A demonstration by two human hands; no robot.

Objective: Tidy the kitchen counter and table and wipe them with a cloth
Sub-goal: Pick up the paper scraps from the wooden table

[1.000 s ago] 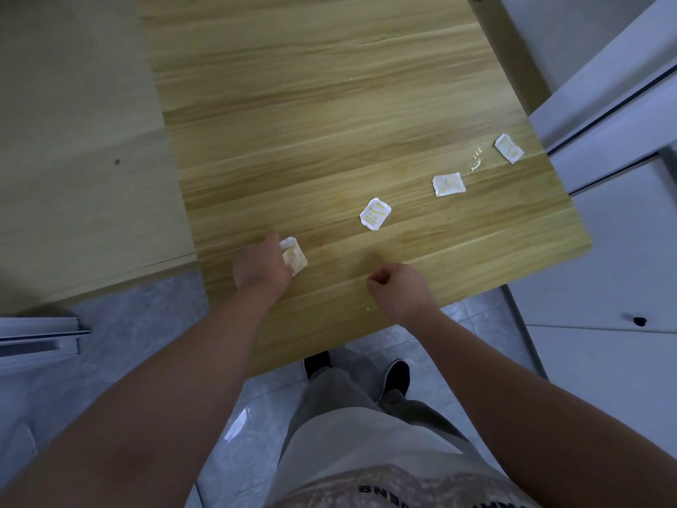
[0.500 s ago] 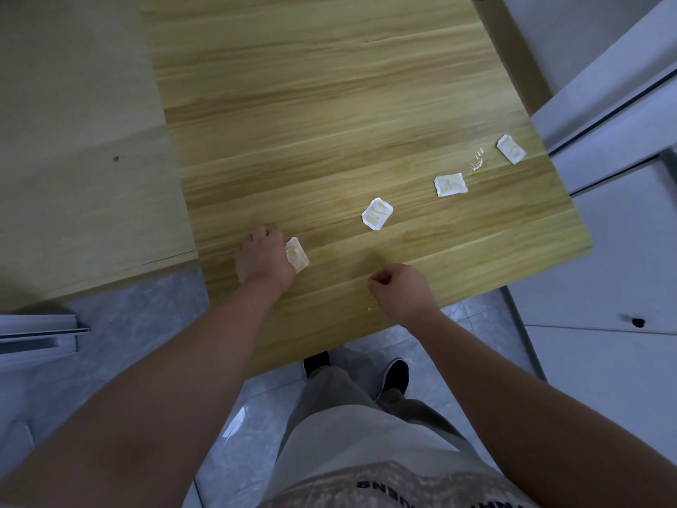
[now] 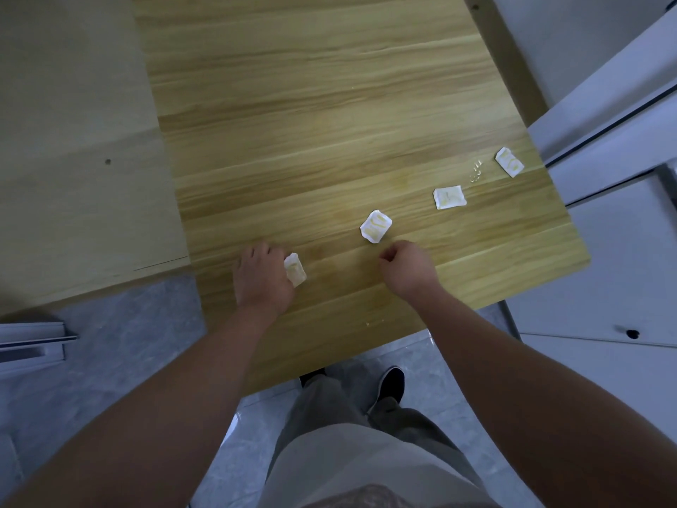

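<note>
Several small white paper scraps with yellow stains lie on the wooden table [image 3: 329, 104]. My left hand [image 3: 262, 278] rests palm down near the front edge and pinches the nearest scrap [image 3: 295, 269] at its thumb side. My right hand [image 3: 406, 267] is curled into a loose fist with nothing visible in it, its knuckles just below the second scrap [image 3: 375, 226]. A third scrap [image 3: 449, 196] and a fourth scrap [image 3: 509, 162] lie further right, near the table's right edge.
A few tiny crumbs [image 3: 475, 173] sit between the third and fourth scraps. A beige panel [image 3: 73, 159] adjoins the table on the left. White cabinet fronts [image 3: 604, 251] stand close on the right. Grey tiled floor [image 3: 121, 342] and my shoes [image 3: 390, 384] are below.
My right hand has moved forward across the table, up to the second scrap. My left hand has stayed put with its scrap, which has turned a little.
</note>
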